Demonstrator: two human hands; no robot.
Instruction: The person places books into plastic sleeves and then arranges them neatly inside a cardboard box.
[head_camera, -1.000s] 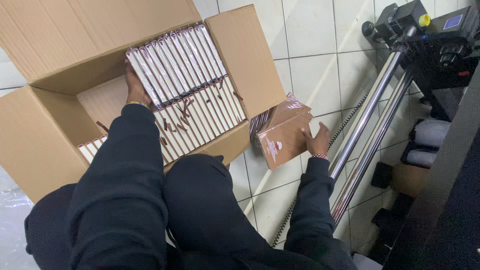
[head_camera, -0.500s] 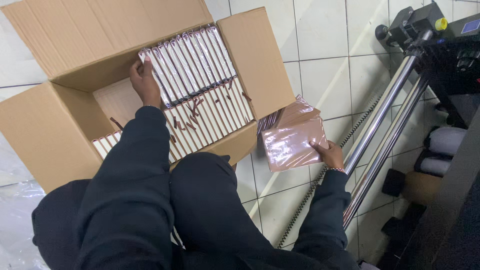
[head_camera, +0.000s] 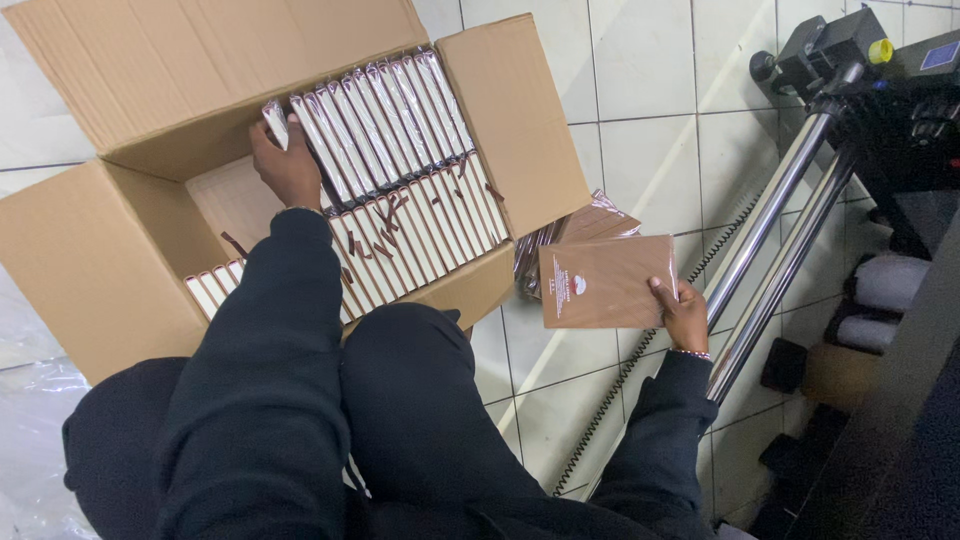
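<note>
We are on the floor of a small packing or print-finishing workshop. Large pale floor tiles (head_camera: 640, 160) run under an open cardboard carton (head_camera: 90, 260) packed tight with rows of shrink-wrapped brown notebooks (head_camera: 400, 190). More wrapped notebooks are stacked (head_camera: 590, 225) on the tiles beside it. At right we see a dark machine on chrome tube legs (head_camera: 770, 240), a coiled cable (head_camera: 620, 380) trailing along the floor, and material rolls (head_camera: 890, 285) stored beneath it.
</note>
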